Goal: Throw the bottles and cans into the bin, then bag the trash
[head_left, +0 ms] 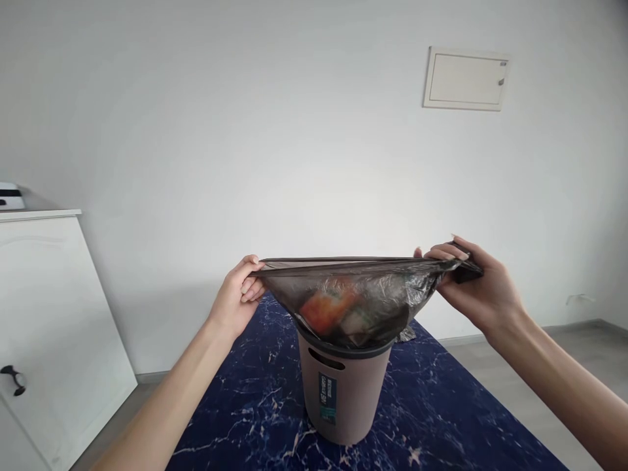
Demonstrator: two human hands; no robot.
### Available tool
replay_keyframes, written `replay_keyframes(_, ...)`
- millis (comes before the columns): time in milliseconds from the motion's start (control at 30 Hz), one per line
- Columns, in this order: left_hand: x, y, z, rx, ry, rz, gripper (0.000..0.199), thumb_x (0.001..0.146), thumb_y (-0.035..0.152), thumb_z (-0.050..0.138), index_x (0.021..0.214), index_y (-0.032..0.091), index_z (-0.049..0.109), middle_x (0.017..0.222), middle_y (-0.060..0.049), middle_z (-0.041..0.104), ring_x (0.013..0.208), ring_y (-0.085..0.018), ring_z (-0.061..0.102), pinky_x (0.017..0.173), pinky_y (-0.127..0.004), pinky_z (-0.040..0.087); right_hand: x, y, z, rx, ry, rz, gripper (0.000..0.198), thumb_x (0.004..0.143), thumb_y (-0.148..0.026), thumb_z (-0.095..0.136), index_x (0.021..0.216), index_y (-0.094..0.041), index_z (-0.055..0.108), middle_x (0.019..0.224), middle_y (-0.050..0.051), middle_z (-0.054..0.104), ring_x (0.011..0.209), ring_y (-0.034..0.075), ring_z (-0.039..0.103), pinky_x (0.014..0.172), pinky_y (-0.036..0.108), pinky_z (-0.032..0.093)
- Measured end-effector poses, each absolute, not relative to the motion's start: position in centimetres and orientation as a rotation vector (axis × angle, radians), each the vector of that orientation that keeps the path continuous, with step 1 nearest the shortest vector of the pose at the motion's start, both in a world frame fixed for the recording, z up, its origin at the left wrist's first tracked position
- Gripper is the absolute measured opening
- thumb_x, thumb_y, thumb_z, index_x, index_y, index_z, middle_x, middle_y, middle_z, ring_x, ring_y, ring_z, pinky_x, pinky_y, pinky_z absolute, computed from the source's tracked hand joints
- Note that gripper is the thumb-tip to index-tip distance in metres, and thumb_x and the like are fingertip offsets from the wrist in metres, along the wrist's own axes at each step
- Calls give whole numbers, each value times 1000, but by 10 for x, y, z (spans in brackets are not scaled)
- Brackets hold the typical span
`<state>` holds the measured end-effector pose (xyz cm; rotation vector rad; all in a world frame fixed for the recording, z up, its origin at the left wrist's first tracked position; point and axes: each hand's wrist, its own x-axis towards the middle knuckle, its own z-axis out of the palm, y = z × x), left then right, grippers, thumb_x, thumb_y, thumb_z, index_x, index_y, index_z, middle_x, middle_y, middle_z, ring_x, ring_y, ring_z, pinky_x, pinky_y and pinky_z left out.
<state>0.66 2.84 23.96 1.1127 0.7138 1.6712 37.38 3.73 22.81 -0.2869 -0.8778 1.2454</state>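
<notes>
A dark, see-through bin bag (360, 291) is stretched wide and lifted partly out of a taupe waste bin (338, 389). Red and pale rubbish shows through the bag's lower part, which still sits in the bin's mouth. My left hand (240, 294) pinches the bag's rim at its left end. At the right end, my right hand (473, 281) grips the rim, with some film bunched under the fingers. The bin stands upright on a dark blue marbled table (432, 418) and carries a dark label on its front.
A white cabinet (44, 327) with a black handle stands at the left, a white device resting on its top. A white wall panel (465, 78) hangs high on the right. Grey floor runs along the wall beyond the table's right edge.
</notes>
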Motion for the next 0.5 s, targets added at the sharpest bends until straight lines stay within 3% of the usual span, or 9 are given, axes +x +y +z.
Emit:
replay_keyframes(100,2,28,232,1124,719,1623,23,76,20,81,93,22,66,41,17,29,38,-5,16,43,-16,27,367,28,233,-322,-1029,1160,44,94,-27,70,65,-27,37,66,-6,21,54,14,21,64,33,57)
replay_keyframes(200,-4,26,227,1178,750,1513,37,81,22,80,117,18,72,43,16,30,39,-5,19,44,-17,27,363,23,235,-390,-1150,1059,49,97,-34,67,66,-26,30,72,-6,11,60,17,4,47,29,38)
replay_keyframes(267,-7,24,225,1230,780,1423,40,83,26,80,121,14,74,46,12,37,42,-6,28,45,-19,29,360,22,236,-422,-1175,1038,49,96,-35,67,67,-25,29,73,-6,10,62,17,0,43,28,26)
replay_keyframes(367,-8,23,222,1310,807,1350,32,86,32,81,112,14,76,58,5,52,52,-10,44,50,-22,37,356,23,238,-451,-1168,1054,50,96,-38,68,67,-25,28,73,-6,10,62,17,-1,43,30,15)
replay_keyframes(500,-2,24,220,1407,827,1349,27,88,39,82,100,16,76,86,-4,69,72,-15,58,65,-27,49,344,25,245,-456,-1216,1052,51,96,-41,68,66,-24,30,71,-6,12,61,17,4,48,32,16)
